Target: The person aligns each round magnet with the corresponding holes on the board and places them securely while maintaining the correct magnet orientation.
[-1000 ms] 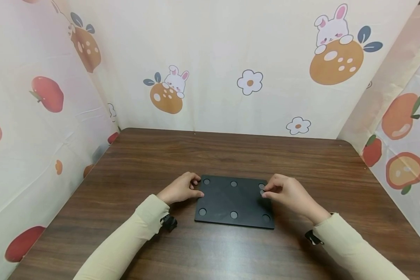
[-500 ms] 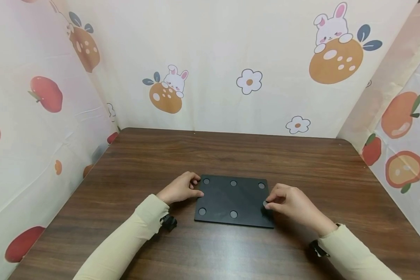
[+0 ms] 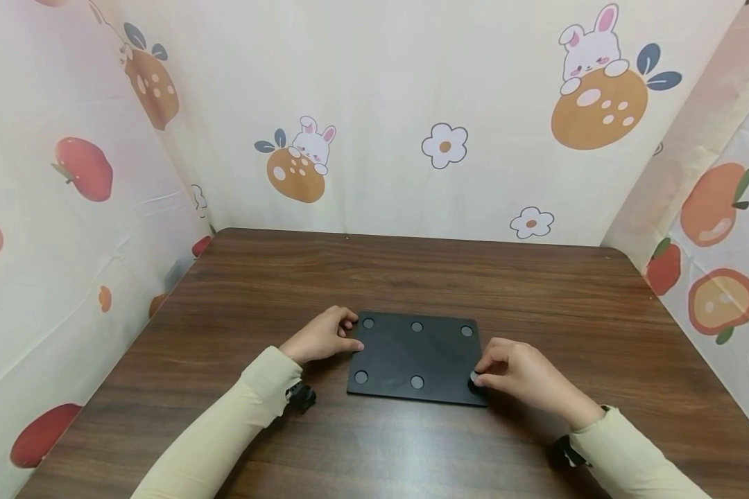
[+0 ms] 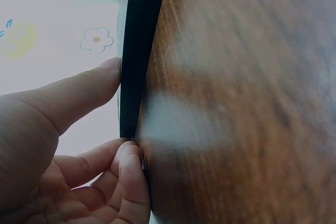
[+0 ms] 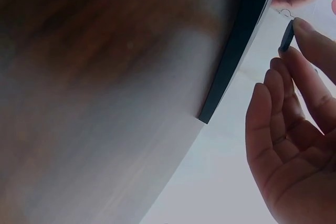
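A flat black rectangular board point(image 3: 419, 357) lies on the wooden table, with grey round spots in rows along its far and near edges. My left hand point(image 3: 324, 337) steadies its left side, the thumb on the edge and curled fingers at the far corner; the left wrist view shows the thumb point(image 4: 89, 90) against the board's face. Between thumb and index finger, my right hand point(image 3: 527, 378) pinches a small dark round disc point(image 5: 287, 36), tilted on edge above the board's near right corner. The disc looks clear of the board in the right wrist view. That corner's spot is hidden by the hand.
The brown wooden table point(image 3: 274, 277) extends around the board on all sides. Behind it and at both sides hang pale curtains point(image 3: 381, 173) printed with fruit, rabbits and flowers.
My right hand has moved from the board's far right spot toward the near right corner, carrying the disc. The left hand and the board have stayed put.
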`<action>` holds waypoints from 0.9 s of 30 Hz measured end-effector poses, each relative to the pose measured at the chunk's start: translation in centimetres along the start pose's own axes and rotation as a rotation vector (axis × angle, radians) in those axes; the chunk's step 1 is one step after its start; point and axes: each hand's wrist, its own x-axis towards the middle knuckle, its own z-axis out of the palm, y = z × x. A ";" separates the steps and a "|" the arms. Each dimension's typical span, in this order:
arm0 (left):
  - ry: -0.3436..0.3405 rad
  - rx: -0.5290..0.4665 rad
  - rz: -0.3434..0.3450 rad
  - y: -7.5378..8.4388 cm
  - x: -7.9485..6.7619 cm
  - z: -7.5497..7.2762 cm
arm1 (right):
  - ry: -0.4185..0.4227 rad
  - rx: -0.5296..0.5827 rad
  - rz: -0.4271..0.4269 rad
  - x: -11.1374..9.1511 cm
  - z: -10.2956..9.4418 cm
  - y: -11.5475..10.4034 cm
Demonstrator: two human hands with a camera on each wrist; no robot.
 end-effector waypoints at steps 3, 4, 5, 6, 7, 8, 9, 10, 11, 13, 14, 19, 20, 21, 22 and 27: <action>0.000 0.001 0.001 0.0 0.0 0.0 | -0.021 -0.004 -0.002 0.0 0.0 0.0; 0.000 0.000 0.001 0.0 0.0 0.0 | -0.023 -0.005 -0.002 0.0 0.0 0.1; 0.001 0.001 0.001 0.0 0.0 0.0 | -0.024 -0.005 -0.003 0.0 0.1 0.1; 0.001 0.002 0.001 0.0 0.0 0.0 | -0.026 -0.007 -0.004 0.0 0.1 0.1; 0.000 0.003 0.002 0.0 0.0 0.0 | -0.029 -0.007 -0.005 0.0 0.1 0.1; 0.001 0.003 0.002 0.0 0.0 0.0 | -0.030 -0.008 -0.006 0.0 0.1 0.1; 0.001 0.003 0.002 0.0 0.0 0.0 | -0.032 -0.009 -0.007 0.1 0.1 0.1; 0.002 0.004 0.003 0.0 0.0 0.0 | -0.034 -0.008 -0.008 0.1 0.1 0.1; 0.002 0.005 0.003 0.0 0.0 0.0 | -0.038 -0.009 -0.009 0.1 0.2 0.1; 0.003 0.007 0.005 0.0 0.1 0.0 | -0.046 -0.012 -0.009 0.1 0.2 0.0; 0.003 0.007 0.005 0.0 0.1 0.0 | -0.050 -0.015 -0.009 0.1 0.2 0.0; 0.003 0.009 0.004 0.0 0.0 0.0 | -0.076 -0.051 -0.002 0.1 0.1 0.0; 0.002 0.010 0.004 0.0 0.0 0.0 | -0.081 -0.060 0.000 0.2 0.1 0.0; 0.002 0.010 0.004 -0.1 0.0 0.0 | -0.088 -0.068 0.003 0.2 0.1 0.0; 0.002 0.011 0.004 -0.1 0.0 0.0 | -0.096 -0.076 0.005 0.2 0.1 0.0; 0.001 0.013 0.009 -0.1 0.1 0.0 | -0.118 -0.109 0.001 0.4 0.2 0.0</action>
